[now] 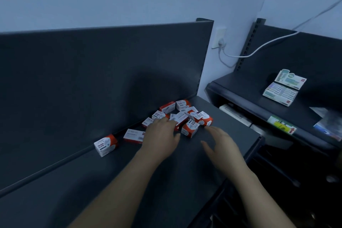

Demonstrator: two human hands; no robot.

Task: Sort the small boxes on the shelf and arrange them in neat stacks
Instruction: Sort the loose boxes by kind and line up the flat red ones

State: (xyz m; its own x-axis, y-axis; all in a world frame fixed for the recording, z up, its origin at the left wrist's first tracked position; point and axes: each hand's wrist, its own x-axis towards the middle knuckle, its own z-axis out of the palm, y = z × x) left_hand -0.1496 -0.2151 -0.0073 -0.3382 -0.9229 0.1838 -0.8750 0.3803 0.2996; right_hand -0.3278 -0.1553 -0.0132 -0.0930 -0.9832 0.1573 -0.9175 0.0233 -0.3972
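Several small white-and-red boxes lie in a loose heap near the back right of the dark shelf. One box stands apart to the left, and a flat one lies beside it. My left hand reaches into the near edge of the heap, fingers spread over the boxes; whether it grips one is hidden. My right hand hovers just right of it with fingers spread, holding nothing, close to an upright box.
A dark back panel rises behind the shelf. To the right stands a second dark shelf unit carrying a pale packet and a plastic-wrapped item. A white cable runs from a wall socket.
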